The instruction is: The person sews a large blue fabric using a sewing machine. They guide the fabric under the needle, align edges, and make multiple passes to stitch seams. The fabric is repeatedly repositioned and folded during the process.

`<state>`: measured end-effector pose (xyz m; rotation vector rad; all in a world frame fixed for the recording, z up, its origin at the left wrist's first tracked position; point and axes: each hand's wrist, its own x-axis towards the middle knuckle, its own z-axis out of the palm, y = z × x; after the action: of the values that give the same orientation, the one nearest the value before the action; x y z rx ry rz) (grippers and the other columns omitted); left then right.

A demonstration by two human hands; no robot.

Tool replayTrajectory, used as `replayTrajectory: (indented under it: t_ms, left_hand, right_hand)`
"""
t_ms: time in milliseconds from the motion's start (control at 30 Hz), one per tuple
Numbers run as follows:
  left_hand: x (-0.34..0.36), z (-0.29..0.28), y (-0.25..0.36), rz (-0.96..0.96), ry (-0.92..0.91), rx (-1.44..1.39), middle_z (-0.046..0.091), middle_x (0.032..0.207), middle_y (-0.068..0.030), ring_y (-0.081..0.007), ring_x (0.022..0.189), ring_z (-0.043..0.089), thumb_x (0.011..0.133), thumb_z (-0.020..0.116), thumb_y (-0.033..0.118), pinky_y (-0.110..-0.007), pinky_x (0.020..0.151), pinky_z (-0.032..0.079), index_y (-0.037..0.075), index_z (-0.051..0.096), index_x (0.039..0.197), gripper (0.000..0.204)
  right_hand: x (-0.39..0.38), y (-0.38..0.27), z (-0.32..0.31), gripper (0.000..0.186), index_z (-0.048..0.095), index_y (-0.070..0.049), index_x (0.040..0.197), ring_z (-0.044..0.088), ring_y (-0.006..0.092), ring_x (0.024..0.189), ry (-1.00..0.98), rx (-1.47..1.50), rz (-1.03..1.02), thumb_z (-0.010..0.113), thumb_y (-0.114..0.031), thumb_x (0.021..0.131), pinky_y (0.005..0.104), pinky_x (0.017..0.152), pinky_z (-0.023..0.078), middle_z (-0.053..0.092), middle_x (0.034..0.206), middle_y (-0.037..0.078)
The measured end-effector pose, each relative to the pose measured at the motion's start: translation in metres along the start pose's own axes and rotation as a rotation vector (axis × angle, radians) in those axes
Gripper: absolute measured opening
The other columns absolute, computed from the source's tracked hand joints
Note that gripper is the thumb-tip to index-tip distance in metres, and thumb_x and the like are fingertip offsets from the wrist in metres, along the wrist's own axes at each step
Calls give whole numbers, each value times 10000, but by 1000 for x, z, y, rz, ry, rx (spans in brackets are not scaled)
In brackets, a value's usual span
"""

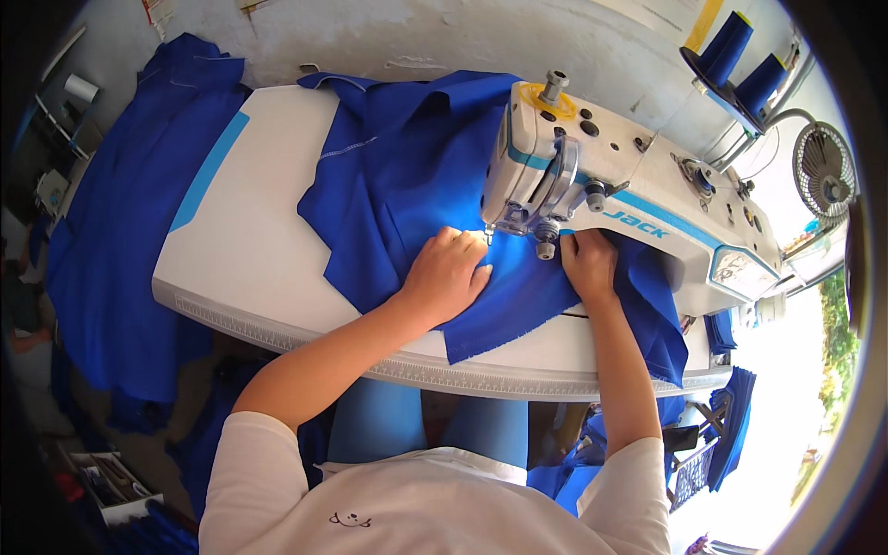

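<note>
Bright blue fabric (393, 199) lies spread across the sewing machine's white table, passing below the needle area. My left hand (449, 275) rests on it just left of the presser foot (488, 235), fingers bent together and pressing the cloth, thumb toward the right. Under the machine's arm, my right hand (590, 265) has its fingers curled down onto the same cloth, gripping it; its fingertips are partly hidden. The white sewing machine (638, 199) stands over the fabric with its lamp lighting the needle spot. A pale stitched line shows on the cloth's far left part.
More blue fabric (139, 222) drapes over the table's left end. A ruler strip (250, 322) runs along the table's front edge. Blue thread cones (726, 48) stand on a holder at back right, near a small fan (823, 171). Folded blue pieces (733, 425) hang at lower right.
</note>
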<state>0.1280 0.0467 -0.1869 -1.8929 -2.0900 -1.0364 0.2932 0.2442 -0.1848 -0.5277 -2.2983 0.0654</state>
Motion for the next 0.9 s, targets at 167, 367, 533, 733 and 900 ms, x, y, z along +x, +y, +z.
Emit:
replayTrajectory:
  t_ms: [167,367,533,733,900]
  left_hand:
    - [6,-11,-10,-32,-97,-61,642,1120,-167,-358,1036,577,859,612,119,-425,938,460,14,610,1047,215]
    - [39,-38,-23,-65,-500,-60,669,1125,-190,-348,1019,625,857,528,0,-409,917,493,52,705,1109,312]
    - [46,-43,-27,-164,-630,-13,679,1135,-165,-316,1093,622,884,512,34,-413,939,489,89,712,1120,314]
    - [30,-37,-31,-54,-508,-16,680,1155,-121,-282,1122,601,909,492,30,-386,932,495,143,710,1143,340]
    - [27,-28,-36,-109,-468,-24,682,1163,-87,-266,1124,601,896,489,14,-386,943,494,133,709,1140,349]
  right_hand:
    - [-6,-90,-26,139,650,-40,784,620,261,726,-9,241,-389,749,-39,686,375,624,517,641,830,84]
    - [-22,-185,-2,562,589,33,1169,595,329,1033,-318,443,-258,784,-164,681,424,908,485,633,1079,173]
    - [-24,-204,41,311,629,7,993,624,324,841,-137,348,-37,664,-3,684,421,713,515,638,886,146]
    - [-46,-202,13,302,646,-36,993,632,320,787,-205,501,113,601,37,703,433,667,499,639,830,129]
    - [-39,-203,11,308,661,-63,1004,637,331,732,-266,447,181,601,20,714,440,653,502,638,767,130]
